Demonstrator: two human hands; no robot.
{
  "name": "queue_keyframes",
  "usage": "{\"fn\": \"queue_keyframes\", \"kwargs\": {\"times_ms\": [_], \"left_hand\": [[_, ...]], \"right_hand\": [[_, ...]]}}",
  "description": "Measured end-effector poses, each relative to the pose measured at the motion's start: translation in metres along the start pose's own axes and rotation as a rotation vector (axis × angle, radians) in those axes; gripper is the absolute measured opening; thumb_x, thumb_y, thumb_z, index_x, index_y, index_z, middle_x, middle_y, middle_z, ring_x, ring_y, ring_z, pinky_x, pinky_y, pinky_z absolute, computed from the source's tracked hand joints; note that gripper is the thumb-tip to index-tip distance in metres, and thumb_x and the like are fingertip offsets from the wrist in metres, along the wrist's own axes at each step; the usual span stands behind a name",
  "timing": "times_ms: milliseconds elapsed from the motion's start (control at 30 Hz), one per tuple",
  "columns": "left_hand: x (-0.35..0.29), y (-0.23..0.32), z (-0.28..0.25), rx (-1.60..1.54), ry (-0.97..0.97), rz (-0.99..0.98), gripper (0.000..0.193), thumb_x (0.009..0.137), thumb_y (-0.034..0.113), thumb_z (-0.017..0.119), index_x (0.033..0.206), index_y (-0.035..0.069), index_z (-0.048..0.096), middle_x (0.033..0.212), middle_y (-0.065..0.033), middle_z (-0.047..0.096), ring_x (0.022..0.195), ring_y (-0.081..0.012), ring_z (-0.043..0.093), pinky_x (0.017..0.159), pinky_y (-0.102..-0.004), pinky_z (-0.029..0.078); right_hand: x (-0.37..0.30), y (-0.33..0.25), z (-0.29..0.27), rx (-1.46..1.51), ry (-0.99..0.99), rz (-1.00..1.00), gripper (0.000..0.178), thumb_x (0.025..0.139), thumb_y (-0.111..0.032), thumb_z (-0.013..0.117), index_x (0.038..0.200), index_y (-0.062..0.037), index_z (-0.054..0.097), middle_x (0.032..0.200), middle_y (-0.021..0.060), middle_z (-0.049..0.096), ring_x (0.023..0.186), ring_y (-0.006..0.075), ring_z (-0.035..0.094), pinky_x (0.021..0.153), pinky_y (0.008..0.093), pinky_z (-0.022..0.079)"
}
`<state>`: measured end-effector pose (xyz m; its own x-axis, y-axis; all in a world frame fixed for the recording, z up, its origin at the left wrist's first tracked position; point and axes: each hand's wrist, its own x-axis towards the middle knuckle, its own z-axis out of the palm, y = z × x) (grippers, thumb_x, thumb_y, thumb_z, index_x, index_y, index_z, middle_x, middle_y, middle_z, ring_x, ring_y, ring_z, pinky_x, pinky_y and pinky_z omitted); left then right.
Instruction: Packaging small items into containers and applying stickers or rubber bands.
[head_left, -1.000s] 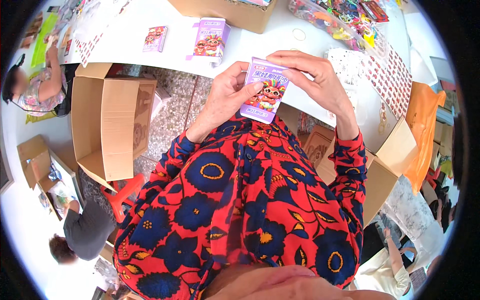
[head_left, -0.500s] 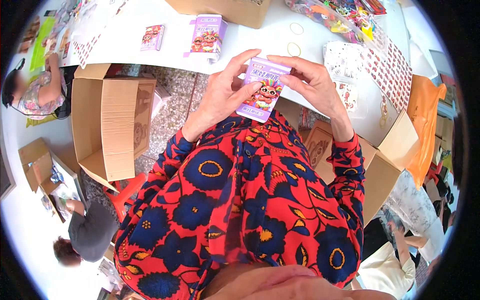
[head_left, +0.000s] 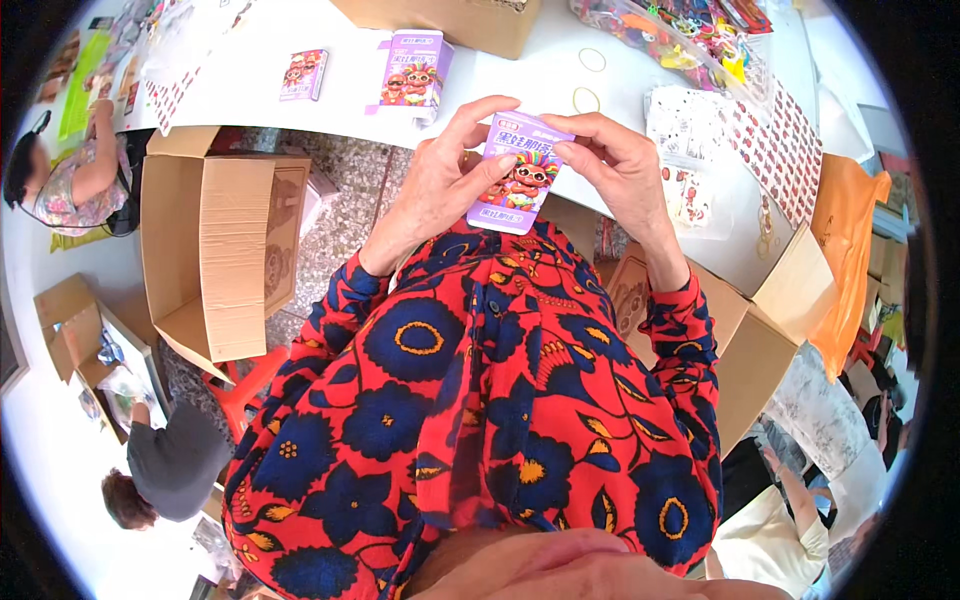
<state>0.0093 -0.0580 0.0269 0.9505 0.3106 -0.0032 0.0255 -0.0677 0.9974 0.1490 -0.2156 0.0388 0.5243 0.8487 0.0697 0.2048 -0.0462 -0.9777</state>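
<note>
A small purple carton (head_left: 515, 185) with a cartoon figure on its front is held up between both hands, just off the table's near edge. My left hand (head_left: 445, 180) grips its left side, thumb across the front and index finger at the top. With thumb and fingers, my right hand (head_left: 615, 165) pinches the upper right corner. What the fingers do behind the carton is hidden. Beyond my hands on the white table (head_left: 350, 100) are a larger purple box (head_left: 411, 75), standing open-flapped, and a flat purple pack (head_left: 303, 76) to its left.
An open cardboard box (head_left: 235, 260) stands at left and another (head_left: 745, 350) at right. Rubber bands (head_left: 586, 100), sticker sheets (head_left: 780, 150) and a clear bin of colourful trinkets (head_left: 680, 45) lie at the table's right. An orange bag (head_left: 850, 270) hangs there. Other people sit on both sides.
Both hands have shifted slightly up and to the left with the purple carton still between them. The carton's tilt has changed a little.
</note>
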Motion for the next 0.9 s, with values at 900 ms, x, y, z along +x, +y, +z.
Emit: {"fn": "queue_keyframes", "kwargs": {"times_ms": [900], "left_hand": [[0.015,-0.006,-0.001,-0.211,0.148,0.052,0.033,0.087,0.005,0.061,0.116,0.003,0.046,0.103,-0.011,0.061,0.094,-0.0134,0.06,0.071,-0.0252,0.053]], "right_hand": [[0.001,0.019,0.005,0.161,0.08,-0.046,0.048,0.083,-0.003,0.061,0.13,-0.0063,0.049,0.123,0.0105,0.053,0.108,0.017,0.053,0.092,0.0314,0.043]]}}
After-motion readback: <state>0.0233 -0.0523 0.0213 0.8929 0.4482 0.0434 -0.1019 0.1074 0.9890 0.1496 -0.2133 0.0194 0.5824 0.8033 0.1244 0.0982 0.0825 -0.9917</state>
